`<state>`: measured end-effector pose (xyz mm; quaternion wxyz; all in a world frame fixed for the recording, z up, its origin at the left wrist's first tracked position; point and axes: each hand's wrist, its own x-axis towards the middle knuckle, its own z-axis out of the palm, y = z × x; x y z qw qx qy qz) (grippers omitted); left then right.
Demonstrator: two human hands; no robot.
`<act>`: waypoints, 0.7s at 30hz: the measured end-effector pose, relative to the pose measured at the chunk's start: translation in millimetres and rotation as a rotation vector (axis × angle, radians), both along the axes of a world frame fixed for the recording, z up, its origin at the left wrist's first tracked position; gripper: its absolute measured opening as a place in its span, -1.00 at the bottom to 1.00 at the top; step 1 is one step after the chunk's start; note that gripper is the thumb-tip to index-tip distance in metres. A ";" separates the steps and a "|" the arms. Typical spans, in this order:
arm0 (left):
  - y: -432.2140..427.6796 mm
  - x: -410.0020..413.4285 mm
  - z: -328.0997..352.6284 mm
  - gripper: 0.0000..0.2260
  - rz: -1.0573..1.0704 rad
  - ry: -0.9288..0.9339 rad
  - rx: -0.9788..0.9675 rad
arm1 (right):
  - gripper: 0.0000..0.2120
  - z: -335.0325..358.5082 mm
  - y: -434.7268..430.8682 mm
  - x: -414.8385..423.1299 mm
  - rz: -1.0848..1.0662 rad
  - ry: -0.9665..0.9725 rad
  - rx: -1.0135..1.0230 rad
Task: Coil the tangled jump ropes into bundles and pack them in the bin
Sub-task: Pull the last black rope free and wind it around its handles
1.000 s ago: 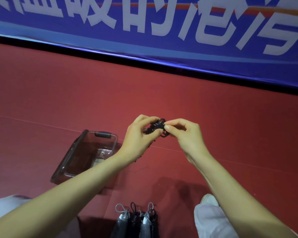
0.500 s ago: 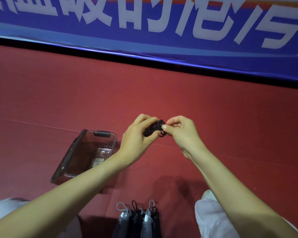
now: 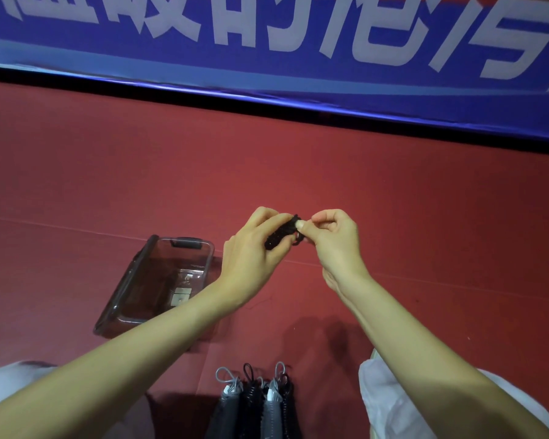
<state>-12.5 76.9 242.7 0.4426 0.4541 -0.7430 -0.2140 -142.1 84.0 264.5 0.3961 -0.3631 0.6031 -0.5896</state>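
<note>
A small black coiled rope bundle (image 3: 278, 237) is held up above the red floor between both hands. My left hand (image 3: 254, 258) grips it from the left, fingers curled over its top and thumb under it. My right hand (image 3: 333, 242) pinches its right end between thumb and forefinger. Most of the bundle is hidden by the fingers. The clear plastic bin (image 3: 121, 299) with a dark handle lies on the floor to the lower left, under my left forearm.
Several grey and black jump rope handles (image 3: 254, 403) lie side by side on the floor at the bottom centre, between my white-clad knees. A blue banner (image 3: 267, 58) with white lettering runs along the back of the red floor (image 3: 425, 217).
Both hands stay on the black bundle and have shifted slightly. More of the bundle is now covered by my fingers, and the loops on its right end look tighter.
</note>
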 end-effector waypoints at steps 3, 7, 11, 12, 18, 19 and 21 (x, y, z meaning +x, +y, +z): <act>0.0 -0.2 9.3 -0.81 -0.036 0.333 0.157 | -0.82 2.2 1.0 4.5 -0.019 -0.081 -0.077; 2.1 -0.7 17.0 -0.82 -0.045 0.538 0.336 | -0.87 4.7 5.3 8.8 0.005 0.297 -0.183; 0.8 0.3 17.8 -0.84 -0.015 0.612 0.404 | -0.94 0.9 6.7 11.5 0.085 0.382 -0.223; 1.7 -0.1 17.8 -0.84 -0.028 0.629 0.425 | -0.92 -1.5 5.8 12.2 0.110 0.345 -0.203; -3.9 1.9 27.8 -0.84 -0.162 0.775 0.723 | -0.87 6.2 -2.1 0.0 0.083 0.292 -0.221; -6.3 4.6 30.7 -0.83 -0.204 0.791 0.761 | -0.87 10.2 -3.5 -5.0 0.085 0.258 -0.225; -10.5 9.2 34.0 -0.83 -0.261 0.798 0.775 | -0.89 16.2 -3.5 -12.5 0.119 0.276 -0.238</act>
